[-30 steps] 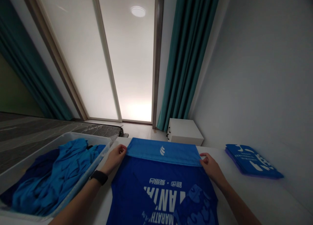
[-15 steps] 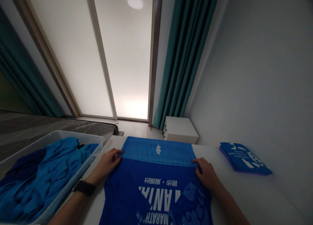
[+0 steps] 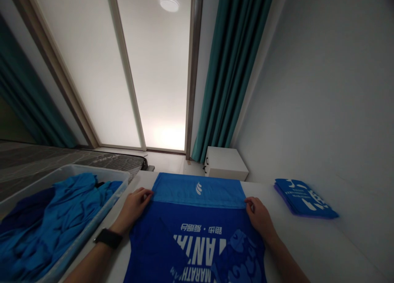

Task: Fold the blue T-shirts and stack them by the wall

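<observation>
A blue T-shirt (image 3: 197, 238) with white print lies spread on the white table (image 3: 310, 250) in front of me. Its far part is a lighter blue band (image 3: 197, 190) with a small white logo. My left hand (image 3: 134, 209) pinches the shirt's left edge where the band meets the darker cloth; a black watch is on that wrist. At the right edge of the same line my right hand (image 3: 260, 217) grips the cloth, fingers closed.
A clear plastic bin (image 3: 121, 180) heaped with crumpled blue garments stands at my left. Folded blue shirts (image 3: 303, 199) are stacked at the table's far right by the wall. Beyond the table are a white cabinet (image 3: 224, 164), teal curtains and a frosted sliding door.
Both hands have slid a little toward me along the shirt's edges while holding it. The view has shifted slightly; the shirt stays flat on the table.
</observation>
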Demonstrator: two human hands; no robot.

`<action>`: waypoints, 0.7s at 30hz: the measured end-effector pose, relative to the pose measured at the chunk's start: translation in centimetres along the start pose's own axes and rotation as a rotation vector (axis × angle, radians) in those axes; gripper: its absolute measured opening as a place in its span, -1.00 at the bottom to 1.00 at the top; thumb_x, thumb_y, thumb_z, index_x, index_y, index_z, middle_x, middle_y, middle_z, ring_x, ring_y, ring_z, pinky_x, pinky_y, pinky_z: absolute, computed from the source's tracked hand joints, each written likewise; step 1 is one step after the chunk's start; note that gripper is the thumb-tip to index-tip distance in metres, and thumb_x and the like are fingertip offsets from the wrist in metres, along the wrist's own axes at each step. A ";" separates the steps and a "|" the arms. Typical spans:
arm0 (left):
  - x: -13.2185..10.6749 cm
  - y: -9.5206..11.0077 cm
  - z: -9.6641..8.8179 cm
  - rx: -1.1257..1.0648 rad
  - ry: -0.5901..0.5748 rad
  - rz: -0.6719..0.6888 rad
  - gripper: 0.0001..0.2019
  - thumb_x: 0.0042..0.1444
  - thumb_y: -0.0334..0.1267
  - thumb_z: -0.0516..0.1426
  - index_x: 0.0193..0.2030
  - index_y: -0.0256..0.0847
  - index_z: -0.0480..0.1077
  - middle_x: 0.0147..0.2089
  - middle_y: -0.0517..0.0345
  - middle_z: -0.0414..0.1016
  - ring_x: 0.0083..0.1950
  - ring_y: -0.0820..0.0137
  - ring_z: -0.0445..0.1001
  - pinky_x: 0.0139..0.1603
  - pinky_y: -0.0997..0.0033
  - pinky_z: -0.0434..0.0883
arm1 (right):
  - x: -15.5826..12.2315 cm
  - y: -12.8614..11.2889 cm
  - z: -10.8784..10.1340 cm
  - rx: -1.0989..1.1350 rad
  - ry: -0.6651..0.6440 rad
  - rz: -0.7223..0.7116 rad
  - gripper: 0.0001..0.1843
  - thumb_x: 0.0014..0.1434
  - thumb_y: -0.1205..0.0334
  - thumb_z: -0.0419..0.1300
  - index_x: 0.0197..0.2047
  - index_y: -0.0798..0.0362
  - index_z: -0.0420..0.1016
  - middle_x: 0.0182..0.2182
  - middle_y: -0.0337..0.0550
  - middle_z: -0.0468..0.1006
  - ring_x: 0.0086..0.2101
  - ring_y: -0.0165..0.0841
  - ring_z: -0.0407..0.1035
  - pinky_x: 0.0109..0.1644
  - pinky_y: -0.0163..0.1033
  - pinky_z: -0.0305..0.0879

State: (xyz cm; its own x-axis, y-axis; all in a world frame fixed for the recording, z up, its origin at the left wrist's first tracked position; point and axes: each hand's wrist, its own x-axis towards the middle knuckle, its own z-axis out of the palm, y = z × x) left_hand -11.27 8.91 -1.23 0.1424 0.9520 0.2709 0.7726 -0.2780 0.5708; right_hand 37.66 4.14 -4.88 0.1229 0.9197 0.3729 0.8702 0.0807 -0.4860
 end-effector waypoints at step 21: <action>-0.3 0.1 -0.3 0.185 -0.090 0.269 -0.81 0.26 -0.19 0.07 -0.15 -0.14 0.51 -0.10 0.05 0.55 -0.04 0.23 0.46 0.03 0.19 0.39 | -0.4 -2.5 -0.7 -0.370 -0.056 -0.429 -0.79 0.32 0.31 0.00 -0.22 -0.03 0.46 -0.25 -0.16 0.57 -0.20 -0.26 0.41 -0.09 -0.14 0.15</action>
State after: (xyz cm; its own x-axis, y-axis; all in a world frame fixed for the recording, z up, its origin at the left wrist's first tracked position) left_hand -11.44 8.59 -1.07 0.4042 0.8572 0.3189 0.7976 -0.5011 0.3357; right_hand 35.81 3.34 -3.26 -0.2951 0.8537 0.4290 0.9470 0.3210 0.0126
